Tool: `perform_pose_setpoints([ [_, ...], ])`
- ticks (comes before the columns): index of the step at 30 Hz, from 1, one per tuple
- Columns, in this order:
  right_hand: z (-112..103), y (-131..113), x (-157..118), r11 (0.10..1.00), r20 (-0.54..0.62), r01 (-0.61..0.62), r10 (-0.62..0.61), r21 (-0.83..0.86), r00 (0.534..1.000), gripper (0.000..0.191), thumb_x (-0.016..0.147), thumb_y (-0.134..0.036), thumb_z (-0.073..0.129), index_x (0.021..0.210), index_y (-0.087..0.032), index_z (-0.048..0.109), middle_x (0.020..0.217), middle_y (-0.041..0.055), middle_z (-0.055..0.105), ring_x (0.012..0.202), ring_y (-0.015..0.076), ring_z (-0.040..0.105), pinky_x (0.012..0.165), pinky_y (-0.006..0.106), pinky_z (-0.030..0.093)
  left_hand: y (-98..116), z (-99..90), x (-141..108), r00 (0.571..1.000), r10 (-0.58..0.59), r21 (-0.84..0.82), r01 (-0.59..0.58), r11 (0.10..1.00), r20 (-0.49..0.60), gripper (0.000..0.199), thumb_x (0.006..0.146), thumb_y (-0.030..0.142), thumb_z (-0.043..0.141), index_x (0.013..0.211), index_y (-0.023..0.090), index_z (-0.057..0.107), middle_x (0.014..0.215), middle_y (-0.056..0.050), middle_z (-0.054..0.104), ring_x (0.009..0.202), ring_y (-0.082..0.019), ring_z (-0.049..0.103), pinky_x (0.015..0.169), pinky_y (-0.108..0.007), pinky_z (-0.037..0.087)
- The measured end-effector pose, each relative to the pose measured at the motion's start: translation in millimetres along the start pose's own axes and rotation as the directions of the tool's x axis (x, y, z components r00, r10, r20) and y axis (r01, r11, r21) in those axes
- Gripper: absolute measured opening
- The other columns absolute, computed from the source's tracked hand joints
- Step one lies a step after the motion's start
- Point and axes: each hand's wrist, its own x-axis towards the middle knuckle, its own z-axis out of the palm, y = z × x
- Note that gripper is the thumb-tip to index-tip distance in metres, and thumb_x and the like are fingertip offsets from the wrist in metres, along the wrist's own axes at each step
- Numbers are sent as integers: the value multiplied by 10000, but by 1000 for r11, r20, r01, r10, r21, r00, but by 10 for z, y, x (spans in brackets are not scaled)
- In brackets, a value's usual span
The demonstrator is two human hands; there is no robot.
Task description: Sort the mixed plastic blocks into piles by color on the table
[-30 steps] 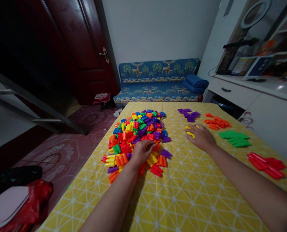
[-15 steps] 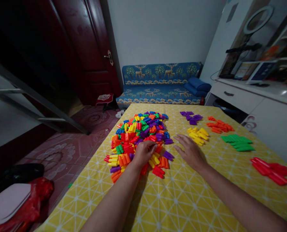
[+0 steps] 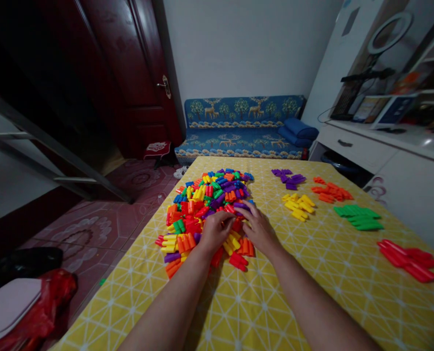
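Multicoloured blocks point(image 3: 198, 194) are heaped near the left edge of a yellow patterned surface point(image 3: 246, 302); pieces could be knocked off if the heap were pushed leftward. On the right, the yellow group point(image 3: 300, 205) could be muddled with the orange group point(image 3: 331, 190) if brushed by a sleeve or arm. The right hand point(image 3: 258, 229) is held partly open, fingers spread at the heap's right side. The left hand point(image 3: 217, 229) is curled over the heap; whether a block is gripped cannot be told.
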Motion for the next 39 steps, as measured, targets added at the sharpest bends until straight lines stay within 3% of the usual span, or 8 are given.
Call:
perform_pose_setpoints([
  [4, -116, -104, -38, 997, -15, -64, 65, 44, 998, 393, 851, -146, 550, 1182, -332, 653, 1294, 24, 570, 1140, 218, 589, 971, 374, 495, -1, 0, 1, 1000, 13, 5, -13, 1000, -4, 121, 872, 150, 612, 916, 171, 722, 843, -53, 746, 754, -150, 678, 689, -238, 499],
  [10, -121, -136, -57, 971, -78, -150, 167, 185, 983, 198, 875, -167, 559, 953, -289, 694, 1069, 10, 639, 960, 164, 649, 834, 273, 517, 17, -14, 5, 999, 22, 33, -22, 999, -24, 116, 877, 151, 609, 889, 173, 722, 824, -56, 734, 753, -155, 665, 684, -242, 494],
  [19, -109, -73, -71, 975, -95, -114, 134, 191, 986, 173, 880, -252, 574, 990, -295, 701, 1192, 8, 655, 1075, 190, 628, 940, 331, 503, -10, 3, 10, 999, 16, 13, -15, 1000, -33, 119, 875, 153, 610, 897, 167, 726, 837, -63, 730, 764, -153, 662, 680, -237, 492],
  [23, -121, -68, -68, 980, -106, -62, 83, 188, 991, 257, 886, -255, 572, 1111, -293, 691, 1214, 20, 661, 1119, 204, 603, 1001, 377, 480, -7, 1, 9, 999, 12, 8, -12, 1000, -37, 120, 873, 144, 610, 899, 168, 724, 838, -64, 727, 772, -157, 661, 685, -240, 496],
  [33, -157, -117, -82, 977, -63, -66, 80, 203, 995, 361, 914, -268, 541, 1254, -328, 644, 1259, 23, 643, 1133, 212, 602, 976, 382, 493, -5, 10, 20, 1000, -15, -4, 15, 1000, -4, 124, 871, 143, 605, 905, 180, 718, 862, -63, 717, 807, -168, 665, 726, -261, 511],
  [36, -129, -22, -68, 907, -193, -147, 238, 394, 952, 324, 923, -333, 506, 1191, -272, 678, 1223, 60, 659, 1094, 211, 629, 900, 349, 531, -23, 13, 15, 1000, -15, -5, 15, 1000, -3, 119, 873, 152, 598, 885, 177, 714, 857, -63, 710, 804, -166, 662, 725, -260, 512],
  [39, -101, 239, 29, 779, -274, -220, 447, 586, 852, 342, 866, -409, 543, 1073, -193, 710, 1123, 111, 698, 1014, 241, 661, 851, 380, 551, -34, 15, 14, 1000, -13, -9, 13, 1000, -1, 118, 871, 153, 597, 877, 174, 712, 854, -62, 708, 797, -165, 659, 712, -257, 510],
])
